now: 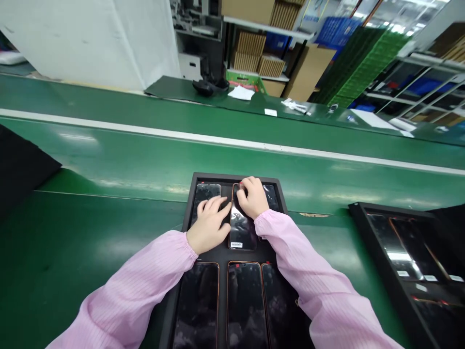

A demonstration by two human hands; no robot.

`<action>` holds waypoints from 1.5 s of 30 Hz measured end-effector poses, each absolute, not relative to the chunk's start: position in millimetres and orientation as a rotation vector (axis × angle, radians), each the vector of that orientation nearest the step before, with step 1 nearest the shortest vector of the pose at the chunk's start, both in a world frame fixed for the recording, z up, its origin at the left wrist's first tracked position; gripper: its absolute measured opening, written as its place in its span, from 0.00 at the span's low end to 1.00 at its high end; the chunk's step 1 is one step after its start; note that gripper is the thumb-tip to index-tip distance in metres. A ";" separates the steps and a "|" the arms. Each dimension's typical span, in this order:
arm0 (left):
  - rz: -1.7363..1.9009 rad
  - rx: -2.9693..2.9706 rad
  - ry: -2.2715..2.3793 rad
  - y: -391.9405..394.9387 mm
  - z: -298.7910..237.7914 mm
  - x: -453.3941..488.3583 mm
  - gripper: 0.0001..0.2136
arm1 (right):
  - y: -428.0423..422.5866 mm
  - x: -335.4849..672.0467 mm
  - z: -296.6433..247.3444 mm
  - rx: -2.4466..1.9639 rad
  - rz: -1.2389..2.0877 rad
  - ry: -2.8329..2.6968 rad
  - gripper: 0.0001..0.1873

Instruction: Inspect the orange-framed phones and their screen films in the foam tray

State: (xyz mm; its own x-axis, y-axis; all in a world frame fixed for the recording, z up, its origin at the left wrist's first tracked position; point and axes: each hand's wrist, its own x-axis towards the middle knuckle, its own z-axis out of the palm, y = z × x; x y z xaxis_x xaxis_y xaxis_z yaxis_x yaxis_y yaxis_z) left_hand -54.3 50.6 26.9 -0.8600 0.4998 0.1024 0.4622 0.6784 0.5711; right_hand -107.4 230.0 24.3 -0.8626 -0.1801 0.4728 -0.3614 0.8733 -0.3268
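Note:
A black foam tray [237,176] holds several smartphones with dark screens and orange edges, in two rows. My left hand [209,226] is open, fingers spread over the gap between the upper left phone [207,191] and the upper middle phone [241,230]. That middle phone lies flat, a white barcode label at its lower end. My right hand [253,198] has its fingers curled together at its top end, by a small red tab; what they pinch is hidden. Another phone [271,196] lies partly behind this hand. Below lie the lower left phone [198,305] and lower middle phone [246,305].
A second black tray [394,291] of phones stands at the right on the green bench [119,232]. Black material [23,169] juts in from the left. A white rail [145,130] crosses behind; papers [241,92] and shelves with cardboard lie beyond.

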 end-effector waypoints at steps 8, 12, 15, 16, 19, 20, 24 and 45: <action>1.600 0.712 1.902 60.4 34.3 -33.5 0.31 | 254.4 -85.9 81.5 0.224 0.631 -1.961 0.08; 1.819 0.687 1.817 62.7 48.5 -22.3 0.10 | 252.9 -78.7 97.3 0.116 0.872 -1.902 0.10; 1.835 0.667 1.696 62.6 60.5 -11.4 0.09 | 254.6 -72.6 98.3 0.059 1.033 -1.891 0.12; 1.845 0.641 1.669 62.5 64.2 -8.3 0.10 | 254.9 -71.2 97.3 0.052 1.102 -1.882 0.13; 1.926 0.568 1.619 62.0 74.2 -2.2 0.12 | 252.2 -69.2 94.3 0.061 1.353 -1.794 0.13; 1.958 0.545 1.604 61.7 77.0 -1.0 0.12 | 250.1 -68.8 94.3 0.068 1.418 -1.736 0.13; 1.993 0.521 1.580 59.8 84.3 4.8 0.12 | 240.1 -64.5 102.9 0.121 1.591 -1.469 0.12; 1.979 0.717 1.400 37.4 100.1 24.8 0.31 | 225.8 -27.4 144.8 0.148 1.523 -1.413 0.07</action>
State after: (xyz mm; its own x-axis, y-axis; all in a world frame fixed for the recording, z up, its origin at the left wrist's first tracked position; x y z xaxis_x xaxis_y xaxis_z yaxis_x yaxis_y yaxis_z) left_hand 24.8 37.4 100.1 -0.6713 0.7363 0.0850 -0.1650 -0.2603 0.9513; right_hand -27.4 225.8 144.8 -0.4826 0.5656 0.6687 -0.7091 0.1958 -0.6773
